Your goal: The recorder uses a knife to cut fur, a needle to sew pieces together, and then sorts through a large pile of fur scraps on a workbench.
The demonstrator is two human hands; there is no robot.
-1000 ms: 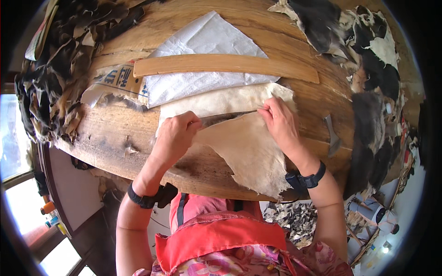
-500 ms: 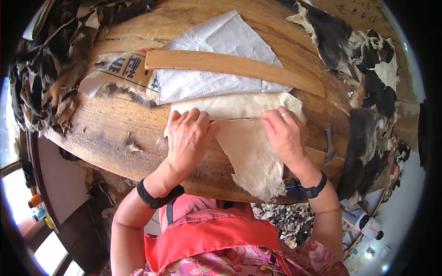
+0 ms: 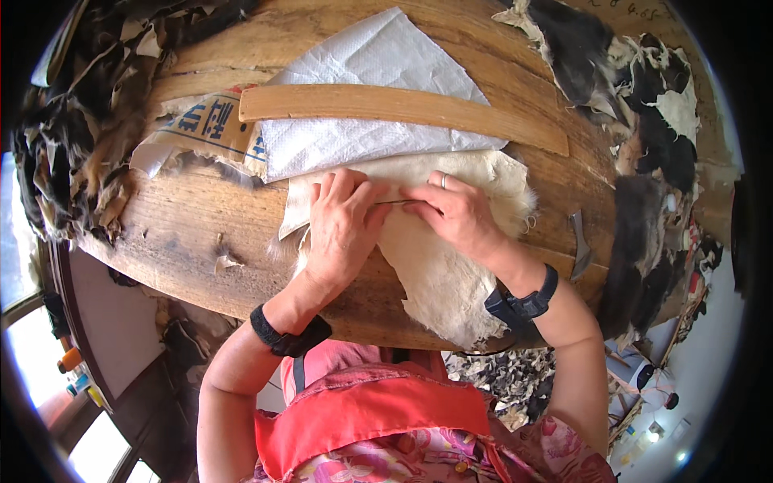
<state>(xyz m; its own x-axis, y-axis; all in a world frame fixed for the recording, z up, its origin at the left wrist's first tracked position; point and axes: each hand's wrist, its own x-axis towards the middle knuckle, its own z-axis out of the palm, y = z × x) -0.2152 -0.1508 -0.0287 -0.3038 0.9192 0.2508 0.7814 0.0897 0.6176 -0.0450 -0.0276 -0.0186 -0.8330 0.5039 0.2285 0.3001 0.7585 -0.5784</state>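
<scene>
Both forearms rise from the lower edge of the frame and angle inward, wrists bent, so the hands nearly meet near the centre. The left hand (image 3: 342, 221) lies back-up with its fingers curled, thumb and forefinger pinching the edge of the pale hide (image 3: 439, 278); the right hand (image 3: 459, 213), likewise curled, pinches that edge just beside it. The hide lies at the centre of the frame on the wooden surface (image 3: 201, 213), one panel above the pinched line and one below.

Counted: two black wristbands (image 3: 523, 302), one per wrist; one ring (image 3: 444, 180), on the right hand; one curved wooden strip (image 3: 403, 111) across one white woven sheet (image 3: 378, 60), upper centre; one metal blade (image 3: 580, 245), right. Fur scraps (image 3: 80, 137) at left overlap too much to count.
</scene>
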